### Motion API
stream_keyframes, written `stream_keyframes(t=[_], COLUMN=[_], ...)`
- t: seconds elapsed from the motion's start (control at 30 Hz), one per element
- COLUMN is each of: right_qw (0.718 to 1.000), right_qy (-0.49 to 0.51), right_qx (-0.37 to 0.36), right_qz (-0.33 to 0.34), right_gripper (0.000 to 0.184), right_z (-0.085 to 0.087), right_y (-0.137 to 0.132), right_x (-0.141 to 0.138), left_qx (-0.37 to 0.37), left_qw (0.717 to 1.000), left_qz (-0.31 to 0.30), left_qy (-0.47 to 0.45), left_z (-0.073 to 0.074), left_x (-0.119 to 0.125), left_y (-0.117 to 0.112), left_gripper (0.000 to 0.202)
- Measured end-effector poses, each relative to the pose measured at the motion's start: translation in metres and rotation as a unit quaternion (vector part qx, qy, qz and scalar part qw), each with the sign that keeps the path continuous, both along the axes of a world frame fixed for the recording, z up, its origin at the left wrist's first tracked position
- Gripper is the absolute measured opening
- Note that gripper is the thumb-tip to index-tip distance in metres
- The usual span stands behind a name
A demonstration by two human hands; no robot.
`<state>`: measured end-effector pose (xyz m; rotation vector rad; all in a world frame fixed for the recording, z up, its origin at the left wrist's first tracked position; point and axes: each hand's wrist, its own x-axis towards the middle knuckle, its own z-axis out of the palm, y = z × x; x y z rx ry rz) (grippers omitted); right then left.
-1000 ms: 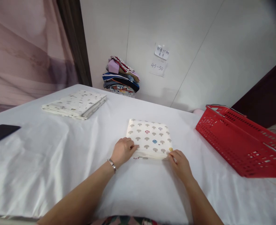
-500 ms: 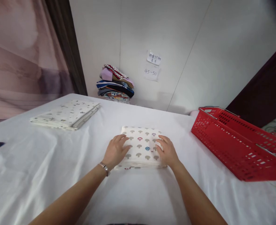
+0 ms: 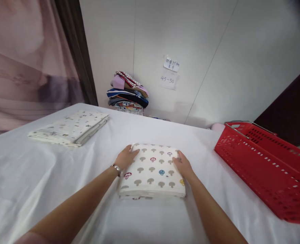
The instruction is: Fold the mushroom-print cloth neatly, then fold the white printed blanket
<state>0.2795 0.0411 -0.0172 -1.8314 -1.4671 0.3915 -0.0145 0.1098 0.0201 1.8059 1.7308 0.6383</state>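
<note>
A folded white cloth [image 3: 152, 171] printed with grey mushrooms and a few coloured ones is between my two hands, its near edge tilted toward me. My left hand [image 3: 126, 157] grips its left edge, thumb on top and fingers at the side and under it. On the opposite edge, my right hand [image 3: 183, 164] holds it the same way, thumb resting on the print. The fingers beneath the cloth are mostly hidden. A bracelet circles my left wrist.
Another folded white cloth [image 3: 72, 127] with small dark prints lies at the left of the white-covered table [image 3: 150, 220]. A red perforated basket [image 3: 262, 169] with metal handles stands at the right. Behind the table's far edge is a stack of folded fabrics [image 3: 128, 93] by the wall.
My hands have gone from lying over the top of the mushroom-print cloth to gripping its two side edges. The cloth now appears larger and nearer, and the view has shifted slightly.
</note>
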Motion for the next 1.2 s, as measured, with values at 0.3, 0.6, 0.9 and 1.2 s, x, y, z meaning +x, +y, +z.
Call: stream_keyframes(t=[0.3, 0.6, 0.9, 1.2], right_qw=[0.996, 1.0, 0.955, 0.963], right_qy=[0.068, 0.028, -0.207, -0.104], right_qx=[0.048, -0.011, 0.054, 0.084], right_qz=[-0.023, 0.0, 0.207, 0.233], right_gripper=[0.058, 0.049, 0.049, 0.031], right_z=[0.003, -0.005, 0.027, 0.011], right_y=[0.044, 0.05, -0.036, -0.058], right_x=[0.012, 0.011, -0.039, -0.033], left_qx=[0.043, 0.012, 0.198, 0.221], left_qw=[0.997, 0.999, 0.941, 0.944], left_qz=[0.015, 0.0, -0.234, -0.186], left_qy=[-0.06, 0.046, 0.145, 0.16], left_z=[0.006, -0.02, -0.014, -0.023], left_x=[0.02, 0.017, -0.004, -0.007], left_y=[0.059, 0.08, -0.016, -0.061], left_gripper=[0.066, 0.069, 0.055, 0.041])
